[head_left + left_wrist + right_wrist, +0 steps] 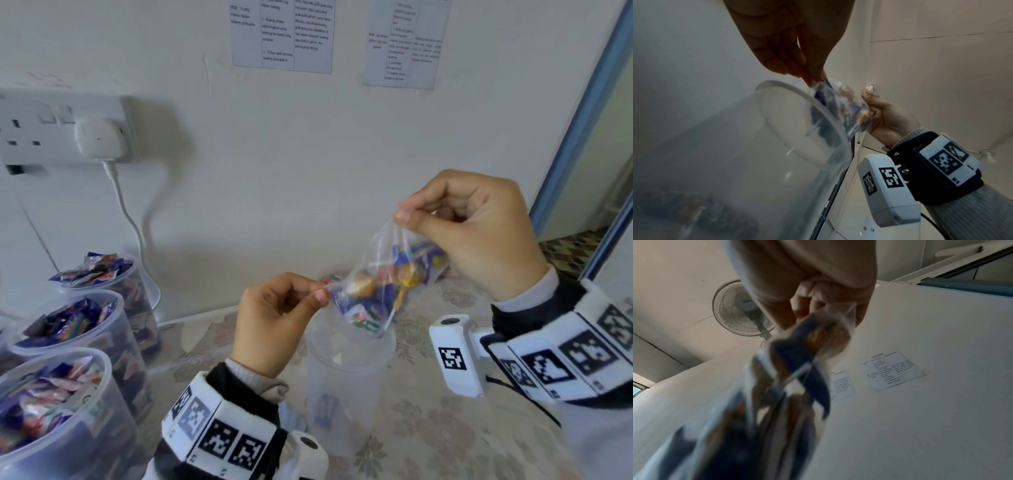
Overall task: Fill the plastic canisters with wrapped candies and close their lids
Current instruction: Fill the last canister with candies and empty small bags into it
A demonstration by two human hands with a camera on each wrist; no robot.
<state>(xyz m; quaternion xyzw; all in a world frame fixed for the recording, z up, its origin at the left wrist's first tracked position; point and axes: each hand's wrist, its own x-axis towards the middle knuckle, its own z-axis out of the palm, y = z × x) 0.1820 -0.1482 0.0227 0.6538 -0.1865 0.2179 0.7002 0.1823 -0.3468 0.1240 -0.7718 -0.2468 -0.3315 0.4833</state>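
Note:
A clear plastic bag of wrapped candies point(383, 284) hangs tilted over the open mouth of a frosted plastic canister point(349, 373) on the table. My left hand point(274, 318) pinches the bag's lower corner just above the canister rim point(797, 97). My right hand point(472, 233) pinches the bag's upper corner, higher and to the right. A few candies lie at the canister's bottom point(694, 211). The right wrist view shows the bag point(781, 386) blurred, hanging below my right hand's fingers point(803, 305).
Three open canisters full of blue-wrapped candies point(51, 387) stand in a row at the left edge. A wall socket with a white plug and cable point(99, 137) is behind them. Floral tablecloth point(445, 428) covers the table; a door frame point(582, 120) is at right.

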